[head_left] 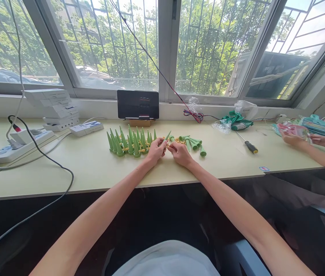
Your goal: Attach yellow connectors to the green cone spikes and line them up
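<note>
One green cone (167, 135) is pinched in my left hand (156, 148); how my right hand (180, 154) grips, I can't tell; such handling likely wants steadiness.

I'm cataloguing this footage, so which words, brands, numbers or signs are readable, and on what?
None reads clearly.
Flat white box: blue print, too blurred.
Stacked boxes: print too small.
Dark screen: faint characters, illegible.
Table-edge sticker: illegible.
</note>
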`<state>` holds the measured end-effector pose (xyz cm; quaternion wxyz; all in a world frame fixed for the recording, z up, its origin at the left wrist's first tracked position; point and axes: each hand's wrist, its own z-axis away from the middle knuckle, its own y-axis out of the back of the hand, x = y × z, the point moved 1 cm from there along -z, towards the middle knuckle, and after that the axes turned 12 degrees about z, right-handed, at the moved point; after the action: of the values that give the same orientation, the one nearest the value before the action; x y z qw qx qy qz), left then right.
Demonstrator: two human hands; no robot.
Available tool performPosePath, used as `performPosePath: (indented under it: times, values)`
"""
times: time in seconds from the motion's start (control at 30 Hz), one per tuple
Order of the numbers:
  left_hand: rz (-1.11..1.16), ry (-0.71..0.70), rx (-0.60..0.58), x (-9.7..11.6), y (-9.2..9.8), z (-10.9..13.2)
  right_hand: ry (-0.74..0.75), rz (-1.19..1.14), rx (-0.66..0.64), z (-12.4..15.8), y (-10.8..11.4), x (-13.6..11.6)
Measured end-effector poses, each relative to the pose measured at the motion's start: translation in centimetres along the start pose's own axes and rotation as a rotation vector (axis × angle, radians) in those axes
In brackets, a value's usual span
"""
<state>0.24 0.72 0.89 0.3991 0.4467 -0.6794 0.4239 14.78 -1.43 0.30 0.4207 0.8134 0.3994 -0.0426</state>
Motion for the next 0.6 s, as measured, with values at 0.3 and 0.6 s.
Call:
performPosePath:
  times: [0.3, 0.6]
  values:
    - [-0.001, -0.012, 0.011, 0.0, -0.1, 0.0, -0.014, 0.012, -0.018, 0.0, -0.1, 0.0]
    - [-0.031, -0.024, 0.031, 0.9, -0.4, 0.4, -0.02, 0.003, -0.009, 0.1, 0.1, -0.3]
